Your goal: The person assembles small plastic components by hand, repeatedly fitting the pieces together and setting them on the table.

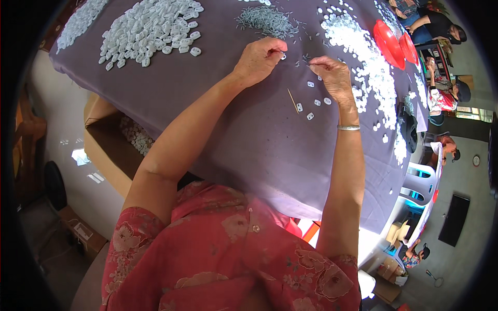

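Fingers of the left hand [257, 59] pinch a small white plastic piece [282, 55] just above the purple-covered surface [249, 129]; the right hand [332, 75] clamps a thin grey pin [307, 64] beside it. Just below the fingers lie loose white pieces [314, 101] and a wooden stick [293, 100]. Beyond them sits a grey pin heap [267, 19]; an open brown cardboard box [106, 150] stands well left.

Purple tablecloth [249, 135], white plastic pieces [148, 28], grey pins [267, 19], red bowls [390, 44], red floral-patterned blouse [228, 254], brown cardboard box [106, 150].
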Available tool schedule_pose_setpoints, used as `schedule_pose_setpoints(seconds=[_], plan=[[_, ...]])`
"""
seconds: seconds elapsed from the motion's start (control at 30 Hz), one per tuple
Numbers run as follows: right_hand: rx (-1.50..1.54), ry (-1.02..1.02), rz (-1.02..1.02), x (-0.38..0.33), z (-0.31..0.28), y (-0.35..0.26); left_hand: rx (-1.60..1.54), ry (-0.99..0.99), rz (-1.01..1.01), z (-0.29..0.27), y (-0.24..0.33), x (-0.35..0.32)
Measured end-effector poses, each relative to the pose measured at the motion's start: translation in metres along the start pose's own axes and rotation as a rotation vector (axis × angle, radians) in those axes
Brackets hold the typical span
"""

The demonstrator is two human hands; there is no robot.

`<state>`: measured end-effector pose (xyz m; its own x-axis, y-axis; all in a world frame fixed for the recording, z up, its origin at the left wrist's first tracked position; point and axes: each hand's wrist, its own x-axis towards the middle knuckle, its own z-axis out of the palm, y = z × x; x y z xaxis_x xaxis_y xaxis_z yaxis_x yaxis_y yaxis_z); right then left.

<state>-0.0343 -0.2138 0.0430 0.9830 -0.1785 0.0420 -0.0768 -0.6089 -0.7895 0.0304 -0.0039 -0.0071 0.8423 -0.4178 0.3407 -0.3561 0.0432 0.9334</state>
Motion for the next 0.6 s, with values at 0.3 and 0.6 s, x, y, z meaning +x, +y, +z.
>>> schedule_pose_setpoints(seconds=[0.3,0.6], plan=[[0.109,0.053,0.062,-0.004,0.000,-0.015,0.002,-0.007,0.021,0.000,-0.002,0.001],[-0.161,0.257,0.022,-0.003,-0.010,-0.002,-0.015,-0.009,0.005,-0.001,0.000,0.000]])
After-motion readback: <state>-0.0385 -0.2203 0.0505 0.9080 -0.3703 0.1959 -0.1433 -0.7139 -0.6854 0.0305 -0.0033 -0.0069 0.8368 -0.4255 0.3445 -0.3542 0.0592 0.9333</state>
